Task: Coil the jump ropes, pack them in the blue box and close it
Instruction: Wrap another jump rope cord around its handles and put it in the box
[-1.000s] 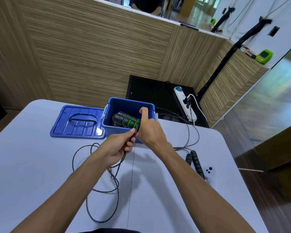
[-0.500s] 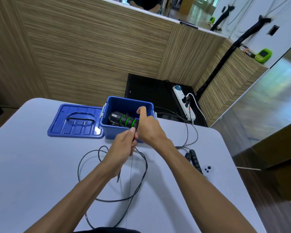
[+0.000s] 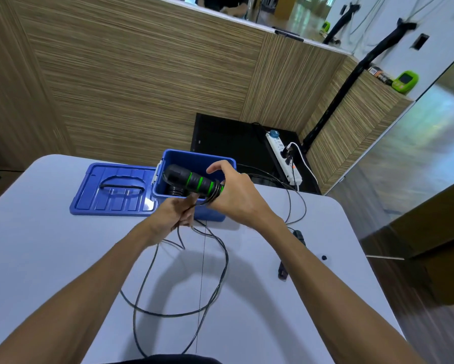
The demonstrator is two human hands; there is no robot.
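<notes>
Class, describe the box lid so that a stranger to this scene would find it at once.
Start at the white table and find the open blue box at its far edge. The lid lies flat on the table against the box's left side. It is the only flat blue panel, ribbed, with a black handle in an oval recess.

Worktop (image 3: 50, 258): pale grey, rounded corners | Partition wall (image 3: 142, 88): striped wood grain | Floor (image 3: 417, 158): glossy, reflecting daylight | Black mat (image 3: 228, 137) below with white power strip (image 3: 283, 156) | Green device (image 3: 405, 81) on ledge
</notes>
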